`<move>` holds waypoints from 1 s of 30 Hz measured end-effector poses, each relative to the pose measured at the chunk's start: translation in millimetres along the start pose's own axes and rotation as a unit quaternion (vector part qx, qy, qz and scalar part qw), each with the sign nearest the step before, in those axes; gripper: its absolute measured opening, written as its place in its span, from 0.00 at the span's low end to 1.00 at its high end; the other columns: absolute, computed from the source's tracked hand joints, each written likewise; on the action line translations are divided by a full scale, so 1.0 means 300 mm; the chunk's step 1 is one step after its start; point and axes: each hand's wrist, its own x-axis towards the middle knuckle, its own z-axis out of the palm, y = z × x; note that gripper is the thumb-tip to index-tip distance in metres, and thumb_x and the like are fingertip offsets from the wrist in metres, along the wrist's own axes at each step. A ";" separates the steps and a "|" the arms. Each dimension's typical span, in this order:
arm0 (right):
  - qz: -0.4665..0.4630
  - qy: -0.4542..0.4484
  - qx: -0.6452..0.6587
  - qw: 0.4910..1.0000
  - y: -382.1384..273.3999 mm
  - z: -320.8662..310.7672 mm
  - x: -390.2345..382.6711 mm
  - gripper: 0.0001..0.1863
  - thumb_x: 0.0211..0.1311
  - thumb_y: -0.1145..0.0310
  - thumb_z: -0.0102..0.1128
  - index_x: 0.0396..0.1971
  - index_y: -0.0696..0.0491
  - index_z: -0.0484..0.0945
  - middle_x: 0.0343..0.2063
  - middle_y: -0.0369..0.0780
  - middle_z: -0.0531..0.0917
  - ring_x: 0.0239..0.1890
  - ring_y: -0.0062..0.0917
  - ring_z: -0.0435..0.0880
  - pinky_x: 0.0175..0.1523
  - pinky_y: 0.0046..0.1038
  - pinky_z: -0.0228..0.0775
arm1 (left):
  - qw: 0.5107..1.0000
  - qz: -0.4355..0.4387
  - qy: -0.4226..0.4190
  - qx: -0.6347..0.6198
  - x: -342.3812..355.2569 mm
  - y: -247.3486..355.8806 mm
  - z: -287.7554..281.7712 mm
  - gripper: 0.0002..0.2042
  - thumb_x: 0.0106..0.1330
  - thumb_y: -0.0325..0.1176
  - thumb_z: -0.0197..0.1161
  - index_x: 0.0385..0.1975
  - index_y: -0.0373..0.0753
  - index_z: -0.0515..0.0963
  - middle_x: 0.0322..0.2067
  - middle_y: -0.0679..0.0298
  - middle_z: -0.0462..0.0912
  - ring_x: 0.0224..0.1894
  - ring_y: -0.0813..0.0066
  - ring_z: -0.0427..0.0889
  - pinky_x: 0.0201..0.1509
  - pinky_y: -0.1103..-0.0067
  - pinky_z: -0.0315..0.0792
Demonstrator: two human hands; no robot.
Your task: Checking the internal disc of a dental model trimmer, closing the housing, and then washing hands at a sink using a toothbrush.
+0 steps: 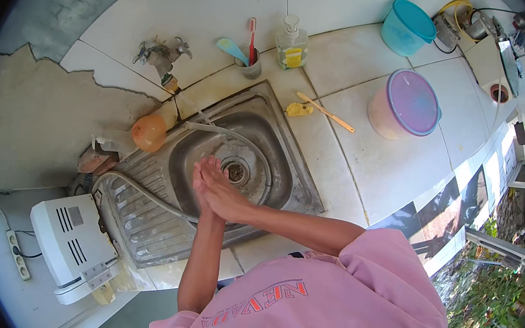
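Note:
Over the basin of a metal sink [281,141], my two hands are pressed together palm to palm. My right hand [226,196] lies on top, its fingers straight and held side by side. Beneath it, my left hand [198,181] is mostly covered; what shows of its fingers is stretched out too. No object is visible between the palms. Just beyond the fingertips is the round drain [235,172]. A pale hose [144,195] crosses the ribbed drainboard and runs into the basin under my wrists. On the wall behind, a worn tap [161,60] points toward the sink.
Behind the sink stand a cup [251,68] with toothbrushes and a pump bottle [292,44]. To its right lie a wooden-handled brush [325,112], a purple-lidded tub [403,105] and a teal bucket [408,29]. On the left are an orange ball-like object [148,133] and a white appliance [71,246].

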 end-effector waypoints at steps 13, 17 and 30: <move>-0.078 0.119 0.001 0.990 -0.148 0.043 0.061 0.36 0.68 0.46 0.28 0.65 0.61 0.45 0.66 0.53 0.47 0.70 0.42 0.41 0.71 0.37 0.31 | 0.992 0.077 -0.087 -0.041 -0.134 0.160 0.050 0.26 0.70 0.44 0.36 0.65 0.37 0.52 0.66 0.57 0.51 0.69 0.67 0.47 0.70 0.74 0.41; -0.135 0.144 -0.034 0.980 -0.216 0.158 -0.082 0.30 0.70 0.55 0.33 0.62 0.62 0.52 0.63 0.50 0.57 0.67 0.37 0.52 0.70 0.37 0.37 | 0.996 0.088 -0.010 -0.001 0.011 0.254 -0.050 0.26 0.71 0.44 0.35 0.64 0.33 0.52 0.64 0.57 0.56 0.67 0.66 0.53 0.69 0.71 0.47; -0.041 0.084 0.040 0.995 -0.123 -0.021 0.091 0.36 0.68 0.46 0.26 0.67 0.58 0.41 0.68 0.50 0.40 0.70 0.41 0.34 0.71 0.36 0.28 | 0.974 0.074 -0.196 0.085 -0.112 0.116 0.008 0.29 0.71 0.50 0.35 0.67 0.42 0.46 0.69 0.65 0.44 0.70 0.71 0.42 0.70 0.73 0.38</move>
